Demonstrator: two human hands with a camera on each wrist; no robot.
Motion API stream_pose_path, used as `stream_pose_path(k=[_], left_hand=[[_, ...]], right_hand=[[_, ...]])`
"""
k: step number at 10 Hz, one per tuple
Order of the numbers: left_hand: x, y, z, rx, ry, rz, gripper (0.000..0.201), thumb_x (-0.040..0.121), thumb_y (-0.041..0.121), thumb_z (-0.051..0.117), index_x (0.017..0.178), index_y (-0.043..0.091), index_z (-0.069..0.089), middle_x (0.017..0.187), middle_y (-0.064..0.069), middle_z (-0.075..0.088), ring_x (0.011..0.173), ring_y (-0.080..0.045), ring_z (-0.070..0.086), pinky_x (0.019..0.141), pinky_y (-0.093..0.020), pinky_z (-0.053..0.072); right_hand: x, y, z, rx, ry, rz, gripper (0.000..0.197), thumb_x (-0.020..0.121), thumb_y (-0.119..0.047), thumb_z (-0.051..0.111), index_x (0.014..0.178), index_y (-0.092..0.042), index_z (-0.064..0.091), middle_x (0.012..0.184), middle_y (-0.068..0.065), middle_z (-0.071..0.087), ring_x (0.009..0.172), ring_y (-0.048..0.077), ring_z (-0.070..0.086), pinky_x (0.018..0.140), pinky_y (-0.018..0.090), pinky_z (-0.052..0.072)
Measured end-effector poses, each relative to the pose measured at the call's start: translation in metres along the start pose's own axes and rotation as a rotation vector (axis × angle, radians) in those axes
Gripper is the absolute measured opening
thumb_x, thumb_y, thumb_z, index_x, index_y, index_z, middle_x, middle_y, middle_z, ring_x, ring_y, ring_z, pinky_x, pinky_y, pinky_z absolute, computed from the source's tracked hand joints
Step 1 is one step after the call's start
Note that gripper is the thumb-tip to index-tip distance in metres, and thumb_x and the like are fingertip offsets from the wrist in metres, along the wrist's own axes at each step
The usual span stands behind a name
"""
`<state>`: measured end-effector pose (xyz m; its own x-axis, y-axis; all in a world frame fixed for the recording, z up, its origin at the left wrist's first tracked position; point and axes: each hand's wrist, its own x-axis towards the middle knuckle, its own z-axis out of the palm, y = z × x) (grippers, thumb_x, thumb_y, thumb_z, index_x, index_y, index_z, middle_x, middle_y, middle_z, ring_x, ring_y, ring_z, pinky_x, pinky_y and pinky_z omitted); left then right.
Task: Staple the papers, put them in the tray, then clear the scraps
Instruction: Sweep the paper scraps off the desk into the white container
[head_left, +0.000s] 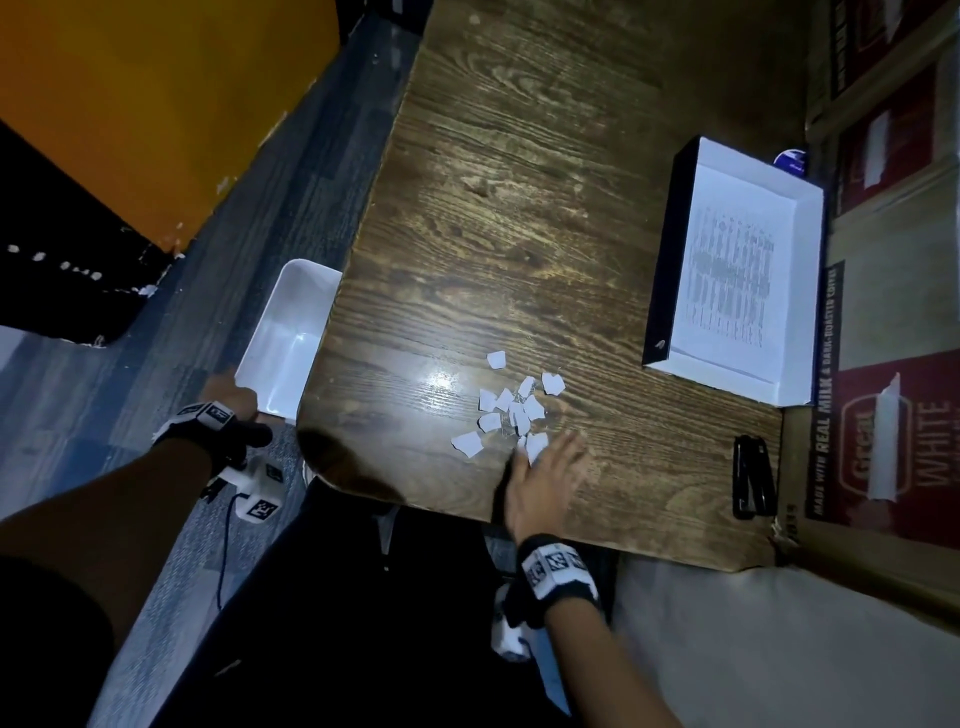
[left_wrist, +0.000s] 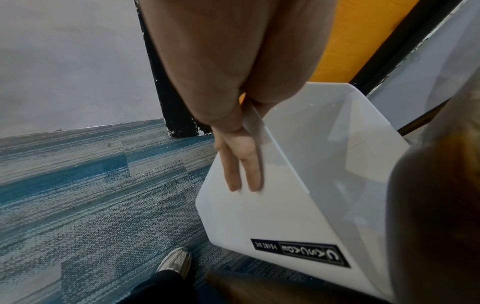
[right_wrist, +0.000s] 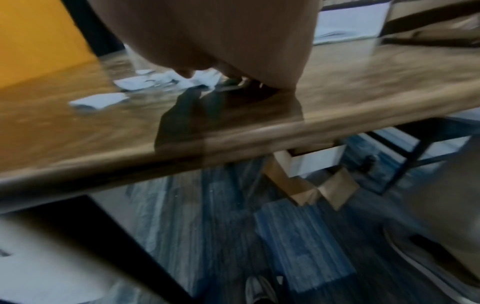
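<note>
Several torn white paper scraps (head_left: 506, 410) lie in a loose heap on the wooden table (head_left: 519, 208) near its front edge. My right hand (head_left: 545, 460) lies flat on the table, its fingertips touching the nearest scraps; the scraps (right_wrist: 145, 82) are blurred in the right wrist view. My left hand (head_left: 228, 389) holds a white plastic bin (head_left: 291, 332) against the table's left edge, below the tabletop. In the left wrist view its fingers (left_wrist: 241, 164) press the outer wall of the bin (left_wrist: 285, 216), pinching the rim. A printed paper set (head_left: 732, 275) lies in the tray (head_left: 657, 260) at the right.
A black stapler (head_left: 752, 478) lies at the table's front right corner. Printed cardboard boxes (head_left: 893, 441) stand along the right side. A blue-topped object (head_left: 790, 160) sits behind the tray. Blue-grey carpet (left_wrist: 91, 195) and my shoe (left_wrist: 175, 261) are below.
</note>
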<state>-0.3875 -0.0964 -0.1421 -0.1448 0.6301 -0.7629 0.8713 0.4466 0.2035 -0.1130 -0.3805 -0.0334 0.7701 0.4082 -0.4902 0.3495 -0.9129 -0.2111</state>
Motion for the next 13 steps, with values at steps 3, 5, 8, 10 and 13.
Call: stream_pose_path(k=[3,5,8,10,13], left_hand=[[-0.045,0.026,-0.008,-0.028,0.067,0.044,0.046,0.090,-0.008,0.043,0.135,-0.011,0.039,0.136,-0.033,0.047,0.123,-0.045,0.049,0.080,-0.029,0.033],[-0.042,0.026,-0.016,-0.033,0.006,0.047,0.039,0.084,-0.008,0.042,0.121,-0.015,0.050,0.111,-0.031,0.056,0.088,-0.038,0.056,0.069,-0.033,0.038],[-0.054,0.036,-0.024,0.065,-0.014,0.080,0.049,0.087,-0.007,0.046,0.136,-0.007,0.041,0.133,-0.032,0.050,0.105,-0.044,0.056,0.076,-0.044,0.050],[-0.059,0.041,-0.024,0.101,-0.011,0.071,0.047,0.087,-0.008,0.050,0.134,-0.011,0.042,0.137,-0.031,0.047,0.121,-0.046,0.050,0.070,-0.024,0.051],[-0.059,0.038,-0.030,0.107,-0.024,0.028,0.053,0.088,-0.001,0.048,0.139,-0.005,0.037,0.146,-0.027,0.039,0.130,-0.041,0.043,0.101,-0.041,0.042]], right_hand=[[0.026,-0.078,-0.010,0.349,0.000,-0.353,0.064,0.095,-0.016,0.038,0.151,-0.006,0.008,0.161,0.004,0.004,0.147,0.016,-0.009,0.121,0.032,0.000],[0.090,0.041,-0.081,0.367,0.286,-0.089,0.044,0.088,-0.008,0.047,0.132,-0.006,0.052,0.129,0.019,0.060,0.119,0.035,0.056,0.105,0.045,0.043],[0.109,0.024,-0.053,0.002,0.112,0.076,0.071,0.098,-0.046,0.024,0.151,-0.005,-0.001,0.158,0.021,-0.010,0.147,0.037,-0.010,0.120,0.049,0.000],[0.061,-0.058,-0.012,-0.069,-0.027,-0.223,0.072,0.097,-0.046,0.018,0.149,-0.005,-0.010,0.157,0.016,-0.019,0.145,0.031,-0.021,0.118,0.043,-0.010],[0.111,-0.060,-0.051,0.070,0.071,-0.228,0.065,0.099,-0.035,0.029,0.152,-0.008,0.001,0.161,0.010,-0.005,0.148,0.028,-0.009,0.121,0.040,-0.001]])
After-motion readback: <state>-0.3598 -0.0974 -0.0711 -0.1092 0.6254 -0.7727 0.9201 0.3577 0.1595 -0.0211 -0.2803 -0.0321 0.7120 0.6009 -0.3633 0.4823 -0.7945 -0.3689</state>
